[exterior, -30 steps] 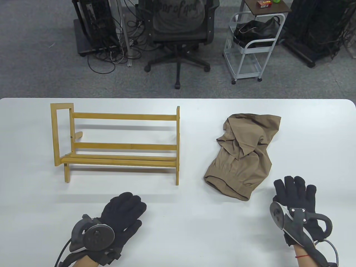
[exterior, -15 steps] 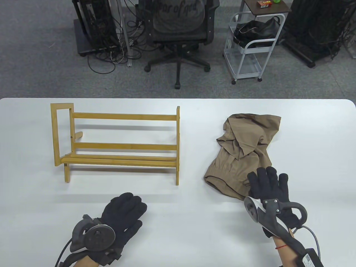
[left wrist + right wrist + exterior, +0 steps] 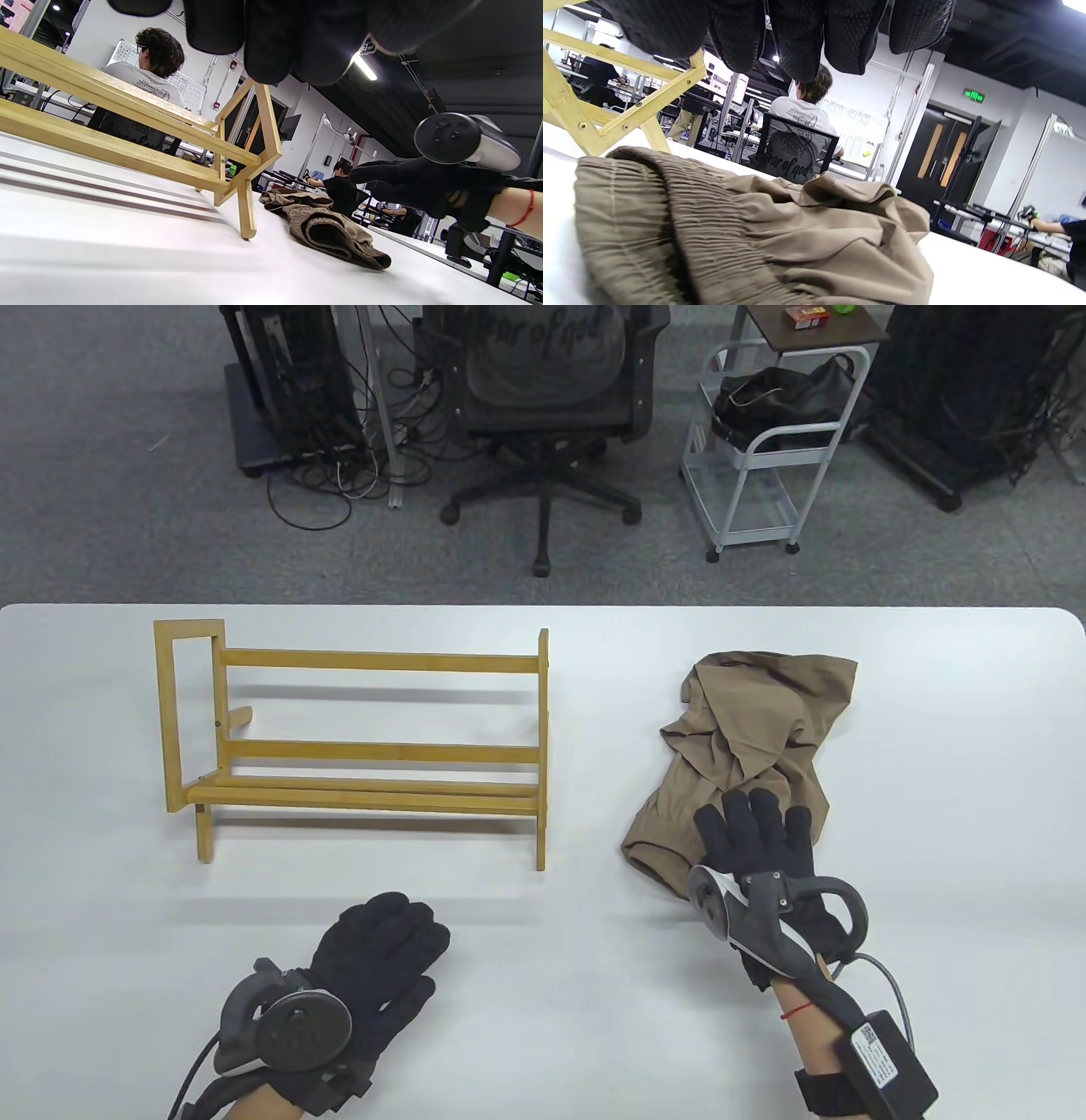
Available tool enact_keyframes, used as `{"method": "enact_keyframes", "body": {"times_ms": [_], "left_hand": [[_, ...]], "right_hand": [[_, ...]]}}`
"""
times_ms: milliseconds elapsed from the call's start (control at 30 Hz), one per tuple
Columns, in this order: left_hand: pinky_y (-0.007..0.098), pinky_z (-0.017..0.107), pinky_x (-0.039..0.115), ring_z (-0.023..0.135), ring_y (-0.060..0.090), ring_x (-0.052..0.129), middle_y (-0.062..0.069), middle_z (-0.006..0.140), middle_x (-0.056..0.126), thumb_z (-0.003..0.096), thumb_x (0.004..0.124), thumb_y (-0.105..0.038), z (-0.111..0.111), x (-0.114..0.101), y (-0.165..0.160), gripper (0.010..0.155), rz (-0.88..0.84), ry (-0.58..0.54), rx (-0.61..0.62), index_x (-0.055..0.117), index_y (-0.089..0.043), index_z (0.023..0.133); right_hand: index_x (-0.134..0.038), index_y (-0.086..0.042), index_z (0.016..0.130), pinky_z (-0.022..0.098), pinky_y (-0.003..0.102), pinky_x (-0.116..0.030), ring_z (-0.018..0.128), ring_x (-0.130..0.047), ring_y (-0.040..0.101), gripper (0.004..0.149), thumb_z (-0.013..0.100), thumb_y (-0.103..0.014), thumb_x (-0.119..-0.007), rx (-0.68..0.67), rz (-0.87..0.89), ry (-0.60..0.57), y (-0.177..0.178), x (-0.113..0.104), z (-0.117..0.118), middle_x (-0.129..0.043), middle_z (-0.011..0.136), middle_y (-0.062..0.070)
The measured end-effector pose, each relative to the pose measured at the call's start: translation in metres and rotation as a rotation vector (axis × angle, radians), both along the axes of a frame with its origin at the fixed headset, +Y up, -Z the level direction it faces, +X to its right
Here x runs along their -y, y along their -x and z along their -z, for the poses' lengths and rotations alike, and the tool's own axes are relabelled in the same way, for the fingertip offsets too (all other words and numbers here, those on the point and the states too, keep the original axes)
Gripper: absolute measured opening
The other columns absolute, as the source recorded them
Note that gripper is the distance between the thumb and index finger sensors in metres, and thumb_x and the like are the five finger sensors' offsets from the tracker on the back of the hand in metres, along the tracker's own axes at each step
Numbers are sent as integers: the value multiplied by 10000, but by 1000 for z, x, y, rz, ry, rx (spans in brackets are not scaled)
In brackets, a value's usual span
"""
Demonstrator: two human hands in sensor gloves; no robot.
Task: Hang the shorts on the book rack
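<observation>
Crumpled khaki fabric shorts (image 3: pixel 747 763) lying toward the right end of the white bench (image 3: pixel 594 984), elastic waistband nearest the front edge, well apart from the light wooden slatted book rack (image 3: pixel 365 738) standing upright toward the left end. Right hand (image 3: pixel 764 857) in a black glove, fingers spread, over the waistband end of the shorts, apparently hovering above the cloth in the left wrist view. Left hand (image 3: pixel 373 959) palm-down near the front edge, fingers together, gripping nothing.
</observation>
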State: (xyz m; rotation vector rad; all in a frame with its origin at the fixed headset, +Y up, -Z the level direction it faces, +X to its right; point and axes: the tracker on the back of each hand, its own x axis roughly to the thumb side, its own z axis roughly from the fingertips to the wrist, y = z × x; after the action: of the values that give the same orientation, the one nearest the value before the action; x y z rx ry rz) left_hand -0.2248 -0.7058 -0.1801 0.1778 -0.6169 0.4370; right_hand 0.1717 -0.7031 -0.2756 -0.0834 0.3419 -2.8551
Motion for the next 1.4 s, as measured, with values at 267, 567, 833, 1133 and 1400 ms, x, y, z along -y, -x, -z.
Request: {"method": "enact_keyframes", "body": {"times_ms": [267,567,833,1133,1400], "left_hand": [[634,682,532,1033,383,645,34,1077,744,483,690,-483,2,-1,1,549,-9,5,-2,762,-268,983],[635,683,531,1034,384,645,34,1079,744,484,691,-482,7,-6,3,549,-29,-15,-9,763,-266,984],[636,682,531,1034,385,646,36,1077,748,485,691,-482,9,-6,3,548,-33,-8,-4,764,-267,984],[637,682,531,1033,387,647,37,1076,750,484,693,-483,9,-5,3,550,-38,5,1,766,-265,984],[636,681,533,1030,385,653,38,1072,754,484,693,-482,13,-4,7,547,-42,11,-20,769,-265,980]], "right_hand": [[-448,-488,1039,828,551,-473,1141,-483,303,643,436,-633,-618,52,124,128,6,23,26,-418,1215,-63],[-402,-544,1034,801,645,-447,1135,-433,417,667,413,-676,-605,117,125,314,7,71,43,-371,1233,-28],[-402,-578,1012,750,576,-628,1072,-559,439,632,423,-654,-621,151,239,445,3,82,54,-433,1211,-1],[-577,-492,979,633,372,-816,886,-798,348,578,446,-457,-797,128,204,412,35,72,62,-648,1094,2],[-761,-453,849,483,309,-913,671,-960,242,477,417,-326,-920,107,307,325,40,67,61,-796,970,-3]]}}
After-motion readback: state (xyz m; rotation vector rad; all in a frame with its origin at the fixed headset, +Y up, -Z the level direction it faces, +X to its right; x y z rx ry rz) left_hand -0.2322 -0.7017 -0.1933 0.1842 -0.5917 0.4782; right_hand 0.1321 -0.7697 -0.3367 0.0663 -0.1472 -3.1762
